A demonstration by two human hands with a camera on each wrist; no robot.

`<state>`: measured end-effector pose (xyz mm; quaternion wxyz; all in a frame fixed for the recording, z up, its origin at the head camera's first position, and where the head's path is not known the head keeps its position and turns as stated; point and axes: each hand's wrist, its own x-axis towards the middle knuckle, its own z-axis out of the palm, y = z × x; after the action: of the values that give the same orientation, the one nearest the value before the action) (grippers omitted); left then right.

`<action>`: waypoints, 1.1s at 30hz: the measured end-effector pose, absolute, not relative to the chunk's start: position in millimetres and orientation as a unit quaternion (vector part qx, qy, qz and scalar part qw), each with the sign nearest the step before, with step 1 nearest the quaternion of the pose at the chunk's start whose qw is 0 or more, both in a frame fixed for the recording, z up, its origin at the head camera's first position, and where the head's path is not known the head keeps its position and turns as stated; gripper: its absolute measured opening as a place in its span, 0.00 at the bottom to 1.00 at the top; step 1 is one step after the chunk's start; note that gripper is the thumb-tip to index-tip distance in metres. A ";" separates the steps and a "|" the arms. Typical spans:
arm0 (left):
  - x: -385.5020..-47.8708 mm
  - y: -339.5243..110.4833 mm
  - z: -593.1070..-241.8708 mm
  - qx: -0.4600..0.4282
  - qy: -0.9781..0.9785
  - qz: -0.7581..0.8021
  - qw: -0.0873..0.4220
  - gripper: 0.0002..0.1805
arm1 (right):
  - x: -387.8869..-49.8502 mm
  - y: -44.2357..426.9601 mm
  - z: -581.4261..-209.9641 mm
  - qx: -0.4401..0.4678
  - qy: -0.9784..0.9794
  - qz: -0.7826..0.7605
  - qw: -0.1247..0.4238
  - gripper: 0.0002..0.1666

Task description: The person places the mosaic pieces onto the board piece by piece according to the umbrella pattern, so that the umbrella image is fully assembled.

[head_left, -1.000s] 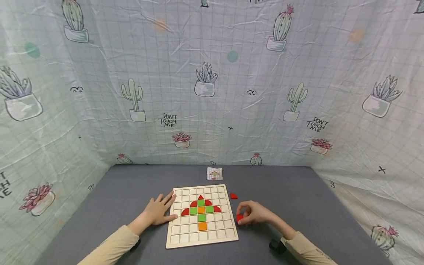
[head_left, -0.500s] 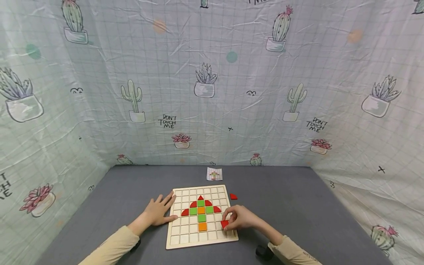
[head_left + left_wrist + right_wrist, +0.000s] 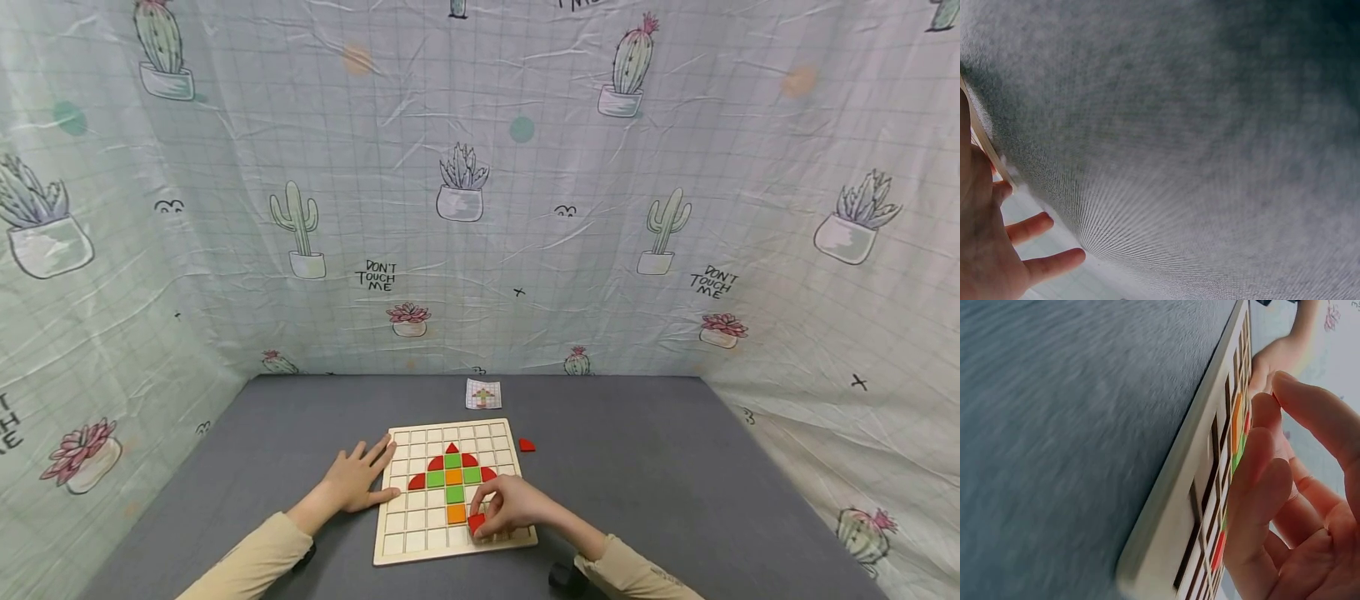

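A wooden grid board (image 3: pixel 406 543) lies on the grey table, with green, orange and red tiles forming a pattern in its middle. My left hand (image 3: pixel 351 482) rests at the board's left edge, its fingers spread and straight, thumb and fingertips touching the frame. Over the lower right cells, my right hand (image 3: pixel 513 505) pinches a red tile (image 3: pixel 476 522) between thumb and finger, just right of the lowest orange tile (image 3: pixel 456 513). The right wrist view shows that hand (image 3: pixel 1310 506) close above the board, the tile hidden behind its fingers.
A loose red quarter-round tile (image 3: pixel 527 445) lies right of the board. Behind the board is a small paper card (image 3: pixel 483 394) printed with a coloured grid pattern. A cactus-print curtain (image 3: pixel 480 250) surrounds the table's back and sides.
My right hand has moved left from the table beside the board to over the lower cells, carrying the red tile. My left hand has stayed in place.
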<state>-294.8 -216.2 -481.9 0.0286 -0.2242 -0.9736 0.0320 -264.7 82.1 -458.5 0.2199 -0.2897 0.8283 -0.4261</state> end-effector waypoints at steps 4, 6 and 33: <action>-294.9 -216.0 -482.1 -0.225 -0.973 0.034 0.030 0.42 | -262.8 74.0 -459.5 -0.290 0.834 -0.416 0.219 0.12; -295.2 -216.0 -482.5 -0.226 -0.973 0.034 0.032 0.42 | -262.0 70.4 -460.0 -0.288 0.839 -0.410 0.214 0.12; -294.1 -215.7 -482.0 -0.222 -0.974 0.033 0.021 0.42 | -257.4 59.7 -464.3 -0.244 0.852 -0.415 0.204 0.09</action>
<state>-294.1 -215.7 -482.0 0.0210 -0.2218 -0.9743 0.0330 -257.4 59.7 -464.3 0.2039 -0.2444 0.8523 -0.4150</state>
